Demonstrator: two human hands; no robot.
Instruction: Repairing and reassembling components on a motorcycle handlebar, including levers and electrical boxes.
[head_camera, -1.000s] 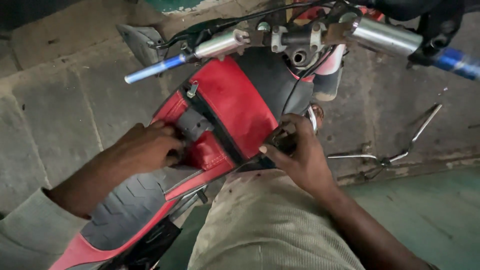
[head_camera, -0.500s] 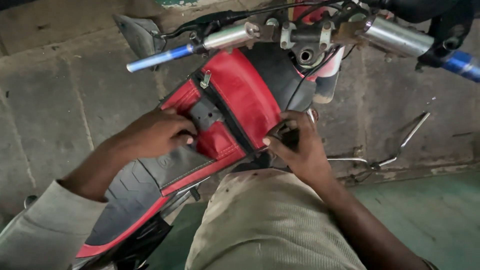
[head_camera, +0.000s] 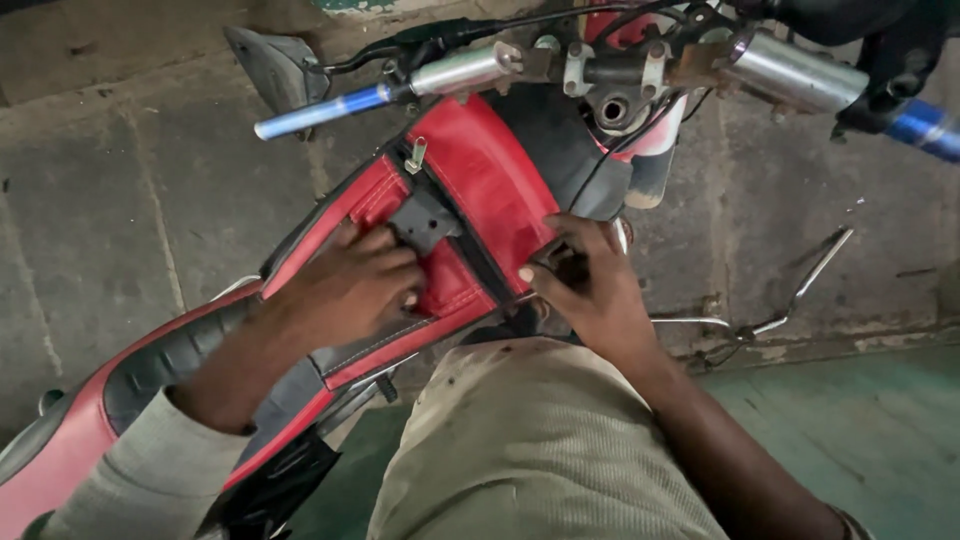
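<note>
the red tank cover (head_camera: 480, 190) is seen atop the motorbike, w/ the left hand (head_camera: 350, 290) pressed flat on its rear pad, fingers curled, & the right hand (head_camera: 590, 290) gripping its right edge below the handlebar (head_camera: 800, 75).

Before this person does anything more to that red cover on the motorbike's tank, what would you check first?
1. Left hand pressing flat on the red tank cover: ok.
2. Right hand gripping the cover's right edge: ok, though its fingertips are partly hidden.
3. Cover lying smooth over the tank: not ok, it looks bunched near the dark strap patch.
4. Small metal clip at the cover's upper edge fastened: cannot tell.
5. Handlebar and its cables apart from both hands: ok.
</note>
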